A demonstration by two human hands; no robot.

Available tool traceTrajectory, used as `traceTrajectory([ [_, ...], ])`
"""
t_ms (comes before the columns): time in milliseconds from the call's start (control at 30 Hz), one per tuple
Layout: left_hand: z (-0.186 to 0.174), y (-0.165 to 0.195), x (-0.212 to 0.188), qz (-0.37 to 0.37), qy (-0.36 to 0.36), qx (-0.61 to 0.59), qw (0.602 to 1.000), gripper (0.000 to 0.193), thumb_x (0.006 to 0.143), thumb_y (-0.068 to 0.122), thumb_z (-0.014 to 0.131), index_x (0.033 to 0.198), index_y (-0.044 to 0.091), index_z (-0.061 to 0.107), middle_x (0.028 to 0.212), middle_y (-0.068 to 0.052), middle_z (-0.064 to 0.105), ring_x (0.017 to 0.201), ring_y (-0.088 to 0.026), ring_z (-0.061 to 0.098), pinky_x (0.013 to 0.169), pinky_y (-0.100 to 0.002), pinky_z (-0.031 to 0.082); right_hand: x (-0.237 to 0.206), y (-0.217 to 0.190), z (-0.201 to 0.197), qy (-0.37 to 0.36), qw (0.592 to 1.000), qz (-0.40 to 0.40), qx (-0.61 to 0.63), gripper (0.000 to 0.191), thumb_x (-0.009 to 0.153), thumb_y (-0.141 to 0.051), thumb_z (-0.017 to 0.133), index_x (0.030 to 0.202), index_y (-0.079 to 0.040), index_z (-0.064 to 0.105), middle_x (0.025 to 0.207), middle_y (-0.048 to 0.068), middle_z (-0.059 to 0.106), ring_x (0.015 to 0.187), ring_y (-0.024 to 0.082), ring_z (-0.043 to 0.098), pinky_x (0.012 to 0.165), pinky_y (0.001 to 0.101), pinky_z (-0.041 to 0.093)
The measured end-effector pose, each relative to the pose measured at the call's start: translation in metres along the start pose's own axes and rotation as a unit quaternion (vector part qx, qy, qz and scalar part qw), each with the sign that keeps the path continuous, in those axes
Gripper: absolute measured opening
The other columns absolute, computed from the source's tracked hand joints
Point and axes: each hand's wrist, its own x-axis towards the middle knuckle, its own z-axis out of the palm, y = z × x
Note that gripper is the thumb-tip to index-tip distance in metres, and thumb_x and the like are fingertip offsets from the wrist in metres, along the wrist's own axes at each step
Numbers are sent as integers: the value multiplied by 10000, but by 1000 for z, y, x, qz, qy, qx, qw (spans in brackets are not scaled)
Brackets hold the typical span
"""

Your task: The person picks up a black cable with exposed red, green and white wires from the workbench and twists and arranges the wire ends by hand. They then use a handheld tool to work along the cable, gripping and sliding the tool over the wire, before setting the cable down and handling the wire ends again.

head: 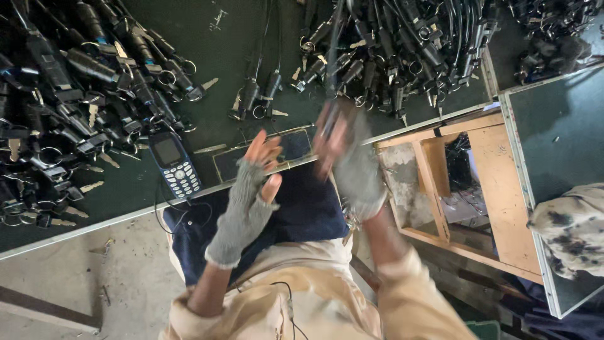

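Right hand, blurred, fingers seemingly closed on a dark cable part running upward over the surface; left hand just beside, fingers spread, empty.

Mobile phone on table, between key-lock piles.
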Motion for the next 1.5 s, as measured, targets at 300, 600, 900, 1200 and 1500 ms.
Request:
traceTrajectory([
  [300, 11, -13, -6, -152, 46, 21, 987, 399, 1121, 346, 479, 1331, 64, 667, 749, 62, 479, 636, -26, 433, 557, -206, 356, -120, 81, -11, -136, 980, 52, 135, 490, 1074, -447, 563, 1306, -18, 609, 1167, 60, 692, 1036, 150, 652, 929, 294, 537],
  [600, 23, 1, -34, -152, 45, -150, 976, 415, 1050, 346, 564, 1340, 60, 484, 833, -32, 627, 612, -76, 539, 509, -220, 424, -58, -13, -5, -192, 926, 176, 273, 356, 1035, -283, 646, 1206, 28, 617, 946, 78, 667, 734, 146, 630, 677, 291, 570],
  [900, 16, -5, -35, -247, 112, -109, 956, 358, 1062, 394, 500, 1212, 69, 487, 668, -32, 615, 483, -61, 516, 420, -202, 423, -89, 30, 4, -67, 963, 146, 218, 201, 1076, -214, 646, 1106, -16, 621, 955, 60, 635, 801, 114, 585, 724, 258, 486],
  [1200, 26, -6, -37, -137, 178, -57, 973, 344, 1098, 295, 563, 1337, 86, 430, 813, -12, 567, 688, -59, 541, 592, -201, 449, -94, 10, -12, -186, 977, -98, -32, 406, 1004, -245, 707, 1312, -23, 564, 1160, 73, 645, 1072, 161, 627, 957, 304, 519],
  [1500, 29, 1, -45, -139, 156, 31, 977, 537, 1019, 182, 661, 1485, 77, 415, 933, -37, 642, 733, -80, 608, 657, -236, 515, -103, 6, -1, -106, 959, 187, 184, 269, 998, -222, 706, 1168, -29, 628, 991, 39, 674, 823, 105, 605, 730, 251, 521],
])
